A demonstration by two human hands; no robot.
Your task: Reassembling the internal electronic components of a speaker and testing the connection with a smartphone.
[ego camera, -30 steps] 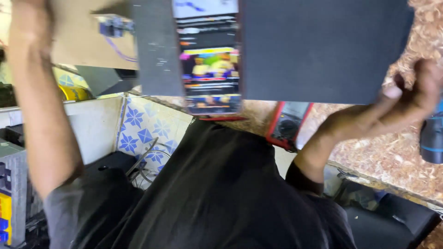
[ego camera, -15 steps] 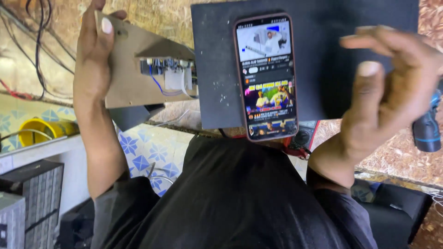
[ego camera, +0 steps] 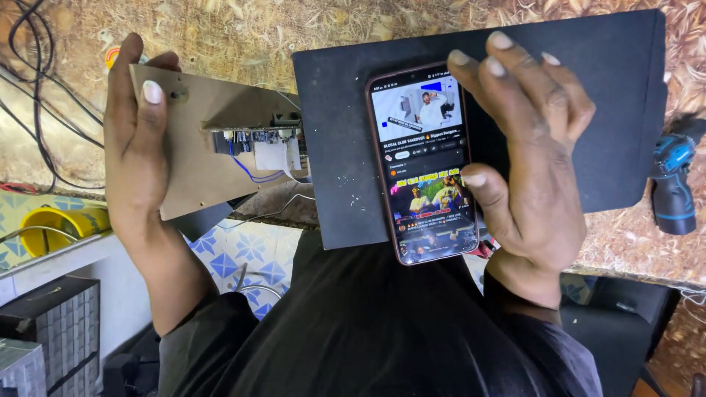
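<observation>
Gripping a metal panel (ego camera: 198,158), left hand (ego camera: 136,154); right hand (ego camera: 533,169) touches phone (ego camera: 423,162).

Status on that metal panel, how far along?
Done: the metal panel is lifted, its circuit board exposed. In hand: the left hand grips the panel's edge; the right hand is open, thumb at the lit phone on the black board. Left: wires hang loose; the drill lies untouched.

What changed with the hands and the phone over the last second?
The left hand now shows gripping the metal panel with its circuit board, at the left of the view. The right hand has come off the black mat's right edge to rest beside the phone, thumb touching it. The phone stays on the mat, screen lit.
</observation>
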